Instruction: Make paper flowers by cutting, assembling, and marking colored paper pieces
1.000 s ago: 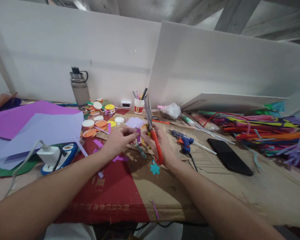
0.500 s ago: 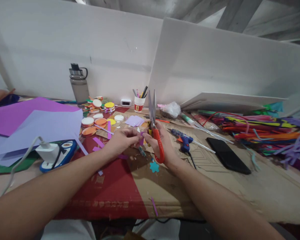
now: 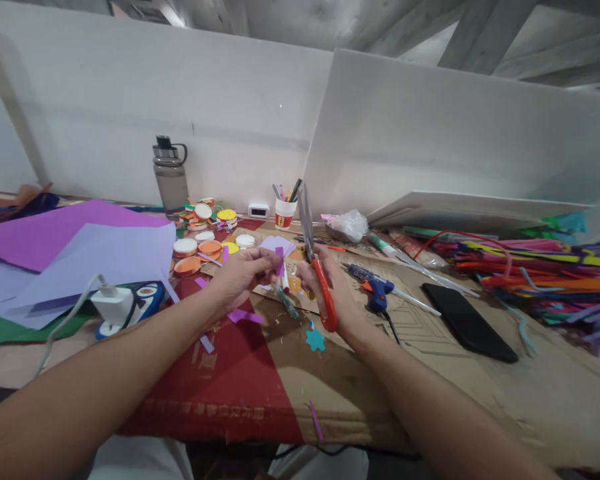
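My left hand [image 3: 249,275] pinches a small purple paper piece [image 3: 280,261] between thumb and fingertips. Orange-handled scissors [image 3: 325,297] hang in my right hand [image 3: 341,293], their blades pointing up and nearly closed. The fingers of that hand curl around the handles, a short gap away from the purple piece. Below the hands a blue flower-shaped cutout [image 3: 315,339] lies on the cardboard [image 3: 285,353]. Purple paper strips [image 3: 245,317] are scattered under my left forearm. Lilac paper squares [image 3: 276,244] sit just behind the left fingertips.
At left are large purple sheets [image 3: 90,230], a blue power strip [image 3: 150,297] and a water bottle [image 3: 171,179]. A pen cup [image 3: 285,213] stands at the back. To the right are a glue gun [image 3: 377,293], a black phone [image 3: 467,322] and bundled pipe cleaners [image 3: 545,277].
My right hand with the scissors has drawn apart from the left. The purple piece, earlier between both hands, is now held up by the left alone. The view has shifted slightly.
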Tool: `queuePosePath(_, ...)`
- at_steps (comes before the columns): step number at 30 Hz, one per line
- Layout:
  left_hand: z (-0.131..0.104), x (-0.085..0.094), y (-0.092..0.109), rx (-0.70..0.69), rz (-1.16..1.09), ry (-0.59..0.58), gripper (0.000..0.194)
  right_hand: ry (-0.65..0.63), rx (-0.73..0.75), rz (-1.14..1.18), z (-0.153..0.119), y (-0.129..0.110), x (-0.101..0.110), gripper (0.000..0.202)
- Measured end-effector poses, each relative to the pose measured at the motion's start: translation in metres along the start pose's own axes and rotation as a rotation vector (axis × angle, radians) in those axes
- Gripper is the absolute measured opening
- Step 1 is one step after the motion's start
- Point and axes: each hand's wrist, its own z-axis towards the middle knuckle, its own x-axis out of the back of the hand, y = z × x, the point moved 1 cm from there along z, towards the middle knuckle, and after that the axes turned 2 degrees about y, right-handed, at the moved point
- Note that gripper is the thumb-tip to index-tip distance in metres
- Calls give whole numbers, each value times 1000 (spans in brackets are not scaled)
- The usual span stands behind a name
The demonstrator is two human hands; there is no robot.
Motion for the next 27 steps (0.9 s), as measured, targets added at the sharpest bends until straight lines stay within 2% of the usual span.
queuePosePath(3, 3, 4, 11, -36, -95, 35, 22, -125, 1, -190, -2, -1, 2, 37)
queuePosePath(7, 4, 7, 17, -45, -229, 89, 17, -175, 55, -371, -5, -7, 2, 26)
queuePosePath(15, 2, 4, 17, -53, -288, 140, 20, -242, 33, -317, -5, -3, -1, 21)
queuePosePath(20, 1, 4, 14, -52, -299, 212, 27, -265, 23, -261, -7, -7, -4, 20)
queuePosePath(27, 2, 4, 11, -77, -272, 194, 27, -268, 27, -271, -7, -7, -5, 22)
